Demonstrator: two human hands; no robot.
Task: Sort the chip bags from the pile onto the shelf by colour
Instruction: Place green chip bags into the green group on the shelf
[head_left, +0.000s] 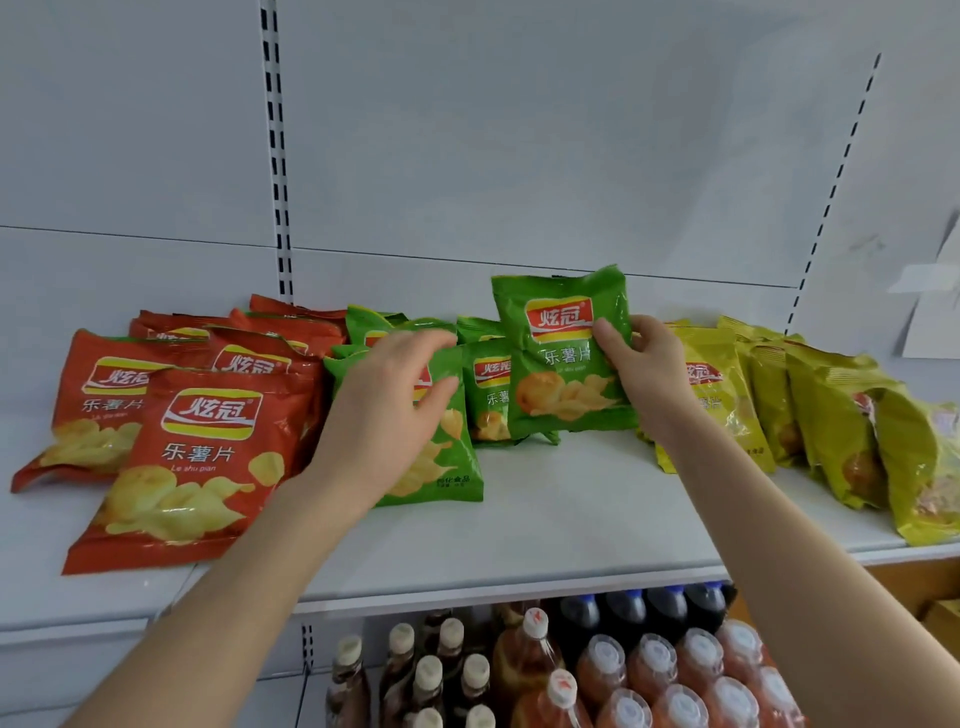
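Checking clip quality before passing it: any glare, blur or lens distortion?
Head view: wide-angle bends the shelf edge and right slotted upright; soft glare on the front red bag and the green bag in the right hand; yellow bags smear at the right edge.

Chip bags: red bags (208, 457), at least five; green bags (566, 358), at least five; yellow bags (831, 431), at least four; overlap hides exact totals. Bottles below: four dark bottles (623, 610), about seven tan-capped bottles (402, 654), roughly ten orange bottles (652, 670).

Bright, even light with soft shadows, glare on the foil bags (205, 447), mild blur, and wide-angle bending at edges.
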